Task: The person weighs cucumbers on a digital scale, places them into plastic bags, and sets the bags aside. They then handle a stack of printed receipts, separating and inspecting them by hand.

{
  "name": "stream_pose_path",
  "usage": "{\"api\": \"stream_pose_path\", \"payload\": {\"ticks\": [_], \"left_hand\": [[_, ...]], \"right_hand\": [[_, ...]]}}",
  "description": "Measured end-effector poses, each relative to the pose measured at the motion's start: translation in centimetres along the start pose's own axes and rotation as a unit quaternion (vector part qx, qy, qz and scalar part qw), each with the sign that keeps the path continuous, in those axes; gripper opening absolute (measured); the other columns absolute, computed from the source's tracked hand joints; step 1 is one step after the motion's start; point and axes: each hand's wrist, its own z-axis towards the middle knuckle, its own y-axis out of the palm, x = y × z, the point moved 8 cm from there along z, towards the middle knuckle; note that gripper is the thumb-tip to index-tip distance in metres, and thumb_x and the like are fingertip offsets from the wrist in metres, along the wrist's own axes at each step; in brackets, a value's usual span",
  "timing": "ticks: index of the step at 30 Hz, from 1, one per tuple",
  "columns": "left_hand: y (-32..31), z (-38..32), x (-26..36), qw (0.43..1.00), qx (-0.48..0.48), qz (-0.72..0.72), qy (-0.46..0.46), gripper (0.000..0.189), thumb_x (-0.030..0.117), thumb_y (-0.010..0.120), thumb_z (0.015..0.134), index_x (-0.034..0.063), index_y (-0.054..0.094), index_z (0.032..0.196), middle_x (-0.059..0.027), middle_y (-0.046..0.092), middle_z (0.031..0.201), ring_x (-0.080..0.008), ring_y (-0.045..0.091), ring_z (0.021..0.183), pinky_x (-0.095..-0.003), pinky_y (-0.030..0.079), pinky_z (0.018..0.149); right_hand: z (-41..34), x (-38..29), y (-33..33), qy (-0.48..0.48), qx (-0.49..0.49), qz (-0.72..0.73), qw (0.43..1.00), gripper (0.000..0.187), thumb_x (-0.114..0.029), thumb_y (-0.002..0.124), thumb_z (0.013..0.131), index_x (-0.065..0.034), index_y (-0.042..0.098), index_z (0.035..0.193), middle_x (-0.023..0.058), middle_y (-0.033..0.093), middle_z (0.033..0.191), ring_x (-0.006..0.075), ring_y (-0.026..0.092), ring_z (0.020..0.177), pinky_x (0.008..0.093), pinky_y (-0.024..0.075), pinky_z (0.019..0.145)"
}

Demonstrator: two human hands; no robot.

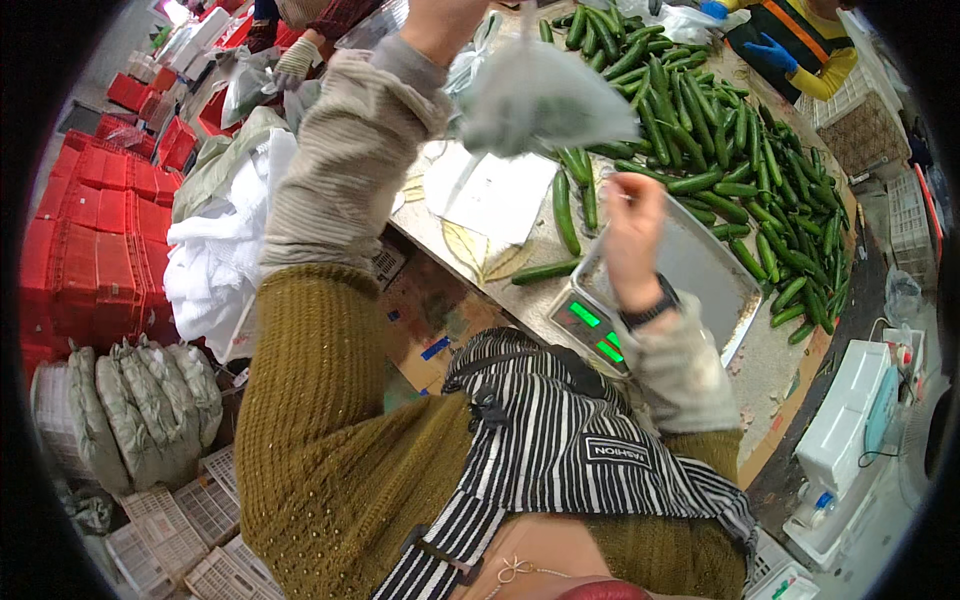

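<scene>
My left hand (441, 31) is raised at the top edge, its fingers cut off by the frame. Beside it a translucent plastic bag (540, 97) with green contents hangs in the air by its narrow neck, blurred by motion. My right hand (636, 232), with a dark watch at the wrist, hovers over a digital scale (705, 262). Its fingers are curled and blurred, so whether anything small is between them is unclear. The scale's metal pan shows nothing on it, and its green displays are lit. Loose cucumbers (562, 214) and a white sheet (487, 196) lie left of the scale.
A large heap of cucumbers (750, 172) covers the table's far right. Across it works a person in blue gloves (772, 54); another person's gloved hand (296, 64) is at upper left. Red crates (97, 247), white cloth (225, 255) and a foam box (844, 412) stand around.
</scene>
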Motion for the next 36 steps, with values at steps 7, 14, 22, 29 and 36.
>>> {"api": "stream_pose_path", "payload": {"ticks": [7,14,22,29,36], "left_hand": [[-8.3,-2.4,-10.5,0.874,-0.167,0.453,0.057,0.037,0.016,0.062,0.083,0.0038,0.054,0.117,-0.0133,0.068,0.087,-0.0282,0.066,0.079,-0.0375,0.052,0.074],[-18.0,-18.3,-26.8,0.823,-0.258,0.47,-0.187,0.026,0.014,0.049,0.089,0.0003,0.057,0.109,-0.0203,0.065,0.099,-0.0367,0.062,0.097,-0.0414,0.048,0.085],[-15.9,-20.2,-25.7,0.82,-0.285,0.449,-0.21,0.04,0.031,0.046,0.094,-0.0013,0.062,0.112,-0.0185,0.067,0.103,-0.0316,0.063,0.096,-0.0404,0.047,0.086],[-0.7,-25.8,-15.1,0.815,-0.32,-0.171,-0.451,0.035,0.023,0.054,0.096,-0.0083,0.057,0.111,-0.0133,0.065,0.098,-0.0209,0.063,0.084,-0.0314,0.051,0.075],[8.9,-32.7,-11.0,0.837,-0.393,-0.086,-0.37,0.014,0.008,0.063,0.086,-0.0036,0.064,0.094,-0.0044,0.064,0.077,-0.01,0.057,0.065,-0.0246,0.047,0.059]], "right_hand": [[1.0,17.3,15.6,0.166,-0.202,-0.409,0.874,0.054,-0.042,0.073,0.075,0.0072,0.061,0.095,0.0246,0.063,0.099,0.0369,0.062,0.09,0.0415,0.05,0.079],[1.3,18.5,16.4,0.103,-0.222,-0.484,0.84,0.027,-0.027,0.058,0.083,-0.0019,0.068,0.081,0.0222,0.064,0.081,0.0402,0.061,0.083,0.0487,0.0476,0.078],[-0.8,-6.1,5.3,-0.142,-0.134,-0.154,0.969,0.01,-0.007,0.06,0.087,-0.0005,0.057,0.08,0.0082,0.051,0.073,0.0195,0.05,0.066,0.0288,0.0405,0.062],[-7.4,-7.0,-7.7,0.028,-0.043,-0.286,0.957,0.01,-0.01,0.064,0.084,-0.0016,0.06,0.082,0.0094,0.055,0.077,0.0238,0.052,0.068,0.0318,0.0417,0.063],[-12.4,-8.0,-6.1,0.05,-0.059,-0.175,0.982,0.03,-0.024,0.075,0.078,-0.0008,0.056,0.084,0.0115,0.056,0.073,0.0213,0.053,0.065,0.0323,0.044,0.06]]}}
